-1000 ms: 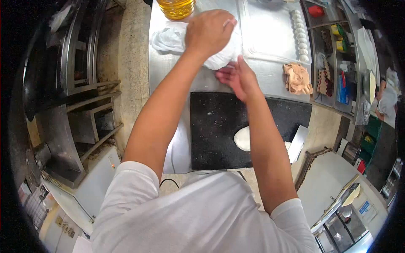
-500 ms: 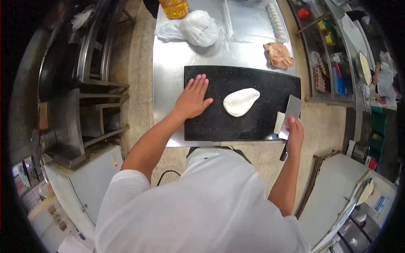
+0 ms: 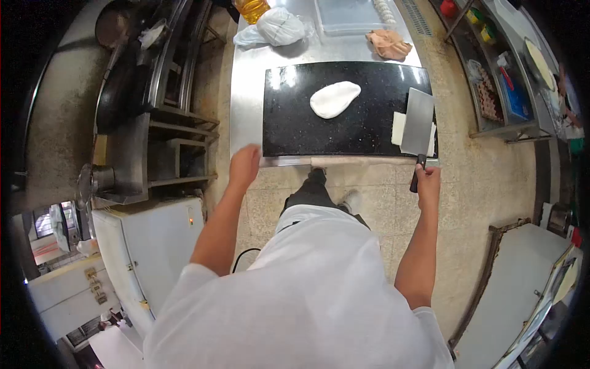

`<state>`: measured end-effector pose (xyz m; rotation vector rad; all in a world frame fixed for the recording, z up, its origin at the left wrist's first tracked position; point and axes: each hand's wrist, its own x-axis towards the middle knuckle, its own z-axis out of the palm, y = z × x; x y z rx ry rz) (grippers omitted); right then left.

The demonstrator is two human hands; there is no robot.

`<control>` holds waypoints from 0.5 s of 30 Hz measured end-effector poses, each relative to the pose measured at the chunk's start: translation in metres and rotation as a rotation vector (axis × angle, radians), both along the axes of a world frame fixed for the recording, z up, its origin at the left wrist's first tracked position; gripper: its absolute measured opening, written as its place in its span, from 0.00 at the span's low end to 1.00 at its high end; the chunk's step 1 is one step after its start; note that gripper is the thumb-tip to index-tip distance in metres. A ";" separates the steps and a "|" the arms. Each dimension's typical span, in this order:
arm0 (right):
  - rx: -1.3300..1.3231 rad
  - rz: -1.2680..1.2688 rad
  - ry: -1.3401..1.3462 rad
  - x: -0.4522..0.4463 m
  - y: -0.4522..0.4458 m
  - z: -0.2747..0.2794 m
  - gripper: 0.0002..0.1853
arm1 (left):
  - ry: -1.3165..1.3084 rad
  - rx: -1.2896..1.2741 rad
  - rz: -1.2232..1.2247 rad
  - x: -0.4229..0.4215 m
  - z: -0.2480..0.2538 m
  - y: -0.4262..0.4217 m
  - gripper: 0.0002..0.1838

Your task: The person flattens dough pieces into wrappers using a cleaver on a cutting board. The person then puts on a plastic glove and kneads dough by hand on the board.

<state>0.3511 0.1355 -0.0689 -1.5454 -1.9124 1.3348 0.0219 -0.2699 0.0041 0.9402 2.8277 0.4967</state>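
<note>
A flattened piece of white dough lies on the black speckled board. My right hand is at the black handle of a cleaver, its fingers closed against the handle. The blade rests at the board's right end, over a flat white piece that partly shows on both sides of it. My left hand is off the board, beside its near left corner at the table edge. It looks curled, but motion smears its fingers.
Behind the board are a crumpled peach cloth, a tied white plastic bag, a container of yellow oil and a clear tray. Metal shelving stands left; another shelf stands right.
My left hand has come off the board toward me. My right hand has shifted from the blade down to the handle. The view has moved, and the cleaver lies straighter.
</note>
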 end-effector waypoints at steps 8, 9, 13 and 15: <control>-0.370 -0.032 0.365 -0.020 -0.037 0.070 0.13 | -0.179 -0.146 0.455 0.062 0.039 -0.098 0.17; -0.369 -0.015 0.362 -0.024 -0.050 0.079 0.13 | -0.181 -0.140 0.471 0.062 0.042 -0.097 0.17; -0.540 0.117 0.575 -0.042 -0.093 0.107 0.09 | -0.162 -0.014 -0.124 0.037 0.014 -0.065 0.25; -0.603 0.150 0.523 -0.052 -0.105 0.099 0.06 | -0.076 0.022 -0.315 0.027 0.016 -0.013 0.29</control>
